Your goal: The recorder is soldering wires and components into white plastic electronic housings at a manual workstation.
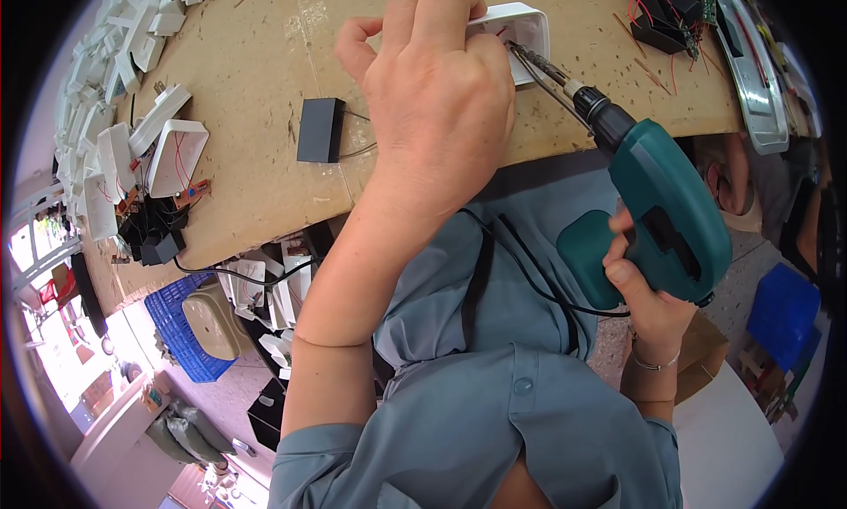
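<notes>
My left hand (pixel 437 103) is bent over a white plastic casing (pixel 535 26) at the table's front part, its fingers closed on the casing's near-left side. The fingertips and most of the casing's inside are hidden behind the hand. In my right hand (pixel 646 299) is a green soldering gun (pixel 675 200), held by its handle. Its metal tip and thin feed tube reach into the open casing, near a small red wire. A dark cord runs from the right hand across my lap. To the left of my left wrist lies a small black box (pixel 319 130) with dark leads.
White casings (pixel 115 59) are piled along the table's left edge, with black parts (pixel 152 227) and red wires nearby. More black parts and a circuit board (pixel 708 11) lie at the far right, beside a metal tray (pixel 750 68). A blue basket (pixel 181 328) stands below the table.
</notes>
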